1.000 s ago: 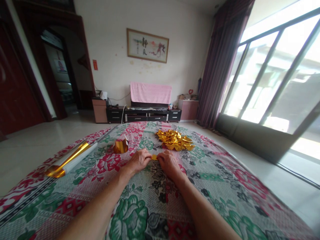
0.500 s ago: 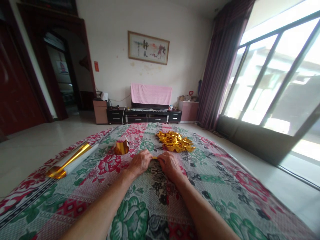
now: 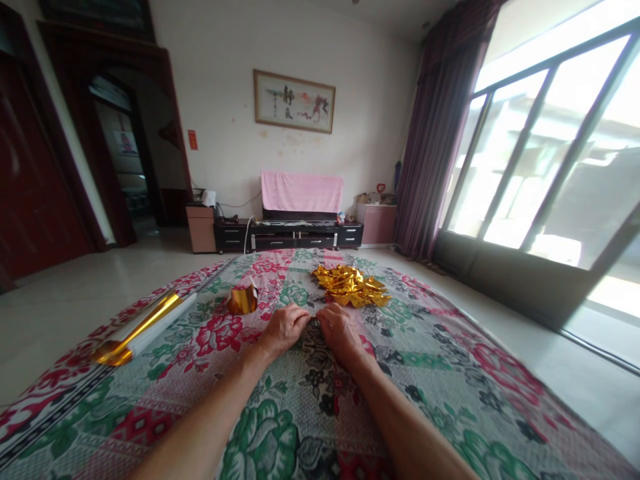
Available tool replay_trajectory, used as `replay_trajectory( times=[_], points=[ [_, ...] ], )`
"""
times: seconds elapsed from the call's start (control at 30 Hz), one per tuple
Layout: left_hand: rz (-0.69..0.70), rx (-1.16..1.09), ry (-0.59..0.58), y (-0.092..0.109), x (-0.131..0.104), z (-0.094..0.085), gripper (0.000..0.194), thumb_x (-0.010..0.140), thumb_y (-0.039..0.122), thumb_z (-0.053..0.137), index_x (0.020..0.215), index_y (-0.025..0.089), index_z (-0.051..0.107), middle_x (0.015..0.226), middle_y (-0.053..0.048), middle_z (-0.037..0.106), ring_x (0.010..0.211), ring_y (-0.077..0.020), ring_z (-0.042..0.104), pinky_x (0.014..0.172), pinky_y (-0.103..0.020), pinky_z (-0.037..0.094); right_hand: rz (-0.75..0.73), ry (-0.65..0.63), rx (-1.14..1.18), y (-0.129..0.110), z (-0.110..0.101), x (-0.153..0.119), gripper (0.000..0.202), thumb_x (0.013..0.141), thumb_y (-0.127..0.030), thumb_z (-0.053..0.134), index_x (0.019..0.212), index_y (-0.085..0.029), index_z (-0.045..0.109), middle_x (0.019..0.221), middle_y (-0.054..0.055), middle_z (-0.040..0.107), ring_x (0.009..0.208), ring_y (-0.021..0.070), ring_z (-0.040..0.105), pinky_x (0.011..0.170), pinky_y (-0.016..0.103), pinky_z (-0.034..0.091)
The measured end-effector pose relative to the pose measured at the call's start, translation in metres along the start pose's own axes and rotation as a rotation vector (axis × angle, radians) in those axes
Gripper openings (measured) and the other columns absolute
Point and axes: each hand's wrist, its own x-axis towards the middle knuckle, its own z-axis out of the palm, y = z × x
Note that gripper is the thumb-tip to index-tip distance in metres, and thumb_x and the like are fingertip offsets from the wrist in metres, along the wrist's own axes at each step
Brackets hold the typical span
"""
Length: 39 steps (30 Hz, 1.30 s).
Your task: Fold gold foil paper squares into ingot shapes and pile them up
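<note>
My left hand (image 3: 287,329) and my right hand (image 3: 340,329) are closed in pinches, fingertips facing each other just above the patterned cloth (image 3: 260,440). A small strip of gold foil paper is pinched between them; it hardly shows now, mostly covered by the fingers. Just beyond my right hand lies a pile of folded gold foil pieces (image 3: 351,285). To the left of my left hand sits a curled stack of gold foil paper (image 3: 243,299) with a white inner side. Farther left is a long roll of gold foil (image 3: 145,330), partly white, lying slantwise.
The flowered cloth covers the whole rounded surface before me. Beyond it, a low black cabinet (image 3: 295,237) stands against the wall, with a pink cloth (image 3: 303,191) draped over something on top. A purple curtain (image 3: 430,147) and tall windows are at the right, a doorway at the left.
The gold strip that showed between my fingertips is now nearly hidden. My hands stay in almost the same place, still pinched. The view has tilted slightly upward.
</note>
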Motion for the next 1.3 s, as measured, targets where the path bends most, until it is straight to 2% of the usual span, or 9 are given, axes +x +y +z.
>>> replay_trajectory(
  times=[0.27, 0.67, 0.83, 0.93, 1.1, 1.3],
  points=[
    [-0.073, -0.028, -0.054, 0.009, 0.001, -0.008, 0.021, 0.082, 0.023, 0.05, 0.08, 0.018, 0.07, 0.081, -0.005, 0.069, 0.077, -0.0144, 0.061, 0.072, -0.023, 0.044, -0.058, 0.031, 0.062, -0.001, 0.002, 0.0, 0.023, 0.087, -0.019, 0.043, 0.079, -0.018, 0.063, 0.08, 0.004, 0.057, 0.078, 0.0123, 0.053, 0.071, 0.02, 0.038],
    [-0.225, -0.164, -0.037, 0.016, 0.004, -0.013, 0.023, 0.077, 0.025, 0.05, 0.078, 0.016, 0.07, 0.073, -0.004, 0.07, 0.068, -0.0133, 0.062, 0.063, -0.02, 0.042, 0.115, 0.0, 0.314, 0.0, 0.003, 0.001, 0.022, 0.083, -0.026, 0.045, 0.079, -0.018, 0.064, 0.075, 0.001, 0.065, 0.067, 0.0127, 0.057, 0.063, 0.02, 0.039],
    [-0.343, -0.353, -0.115, 0.02, 0.004, -0.017, 0.028, 0.076, 0.034, 0.05, 0.076, 0.013, 0.069, 0.052, 0.0, 0.059, 0.047, -0.0099, 0.05, 0.048, -0.02, 0.035, 0.196, -0.028, 0.431, 0.0, -0.001, 0.004, 0.025, 0.079, -0.03, 0.047, 0.071, -0.016, 0.066, 0.068, 0.001, 0.063, 0.062, 0.012, 0.053, 0.058, 0.02, 0.038],
    [-0.439, -0.519, -0.16, 0.023, 0.004, -0.02, 0.03, 0.075, 0.038, 0.053, 0.075, 0.012, 0.067, 0.046, 0.002, 0.052, 0.043, -0.0079, 0.045, 0.045, -0.019, 0.033, 0.252, -0.061, 0.577, -0.002, -0.007, 0.005, 0.026, 0.076, -0.034, 0.049, 0.068, -0.015, 0.065, 0.064, 0.0, 0.06, 0.059, 0.0108, 0.05, 0.055, 0.02, 0.037],
    [-0.559, -0.777, -0.238, 0.023, 0.004, -0.02, 0.034, 0.072, 0.043, 0.058, 0.079, 0.011, 0.066, 0.049, 0.002, 0.055, 0.043, -0.0066, 0.045, 0.045, -0.018, 0.035, 0.374, -0.097, 0.742, -0.004, -0.014, 0.005, 0.028, 0.073, -0.04, 0.053, 0.065, -0.015, 0.063, 0.058, -0.001, 0.055, 0.053, 0.0083, 0.043, 0.051, 0.019, 0.034],
    [-0.615, -0.929, -0.29, 0.018, 0.003, -0.022, 0.033, 0.071, 0.039, 0.063, 0.089, 0.01, 0.066, 0.054, 0.0, 0.06, 0.046, -0.0063, 0.051, 0.048, -0.017, 0.039, 0.394, -0.113, 0.839, -0.004, -0.013, 0.005, 0.03, 0.071, -0.043, 0.055, 0.064, -0.015, 0.061, 0.058, -0.001, 0.053, 0.052, 0.0074, 0.039, 0.05, 0.019, 0.032]
  ],
)
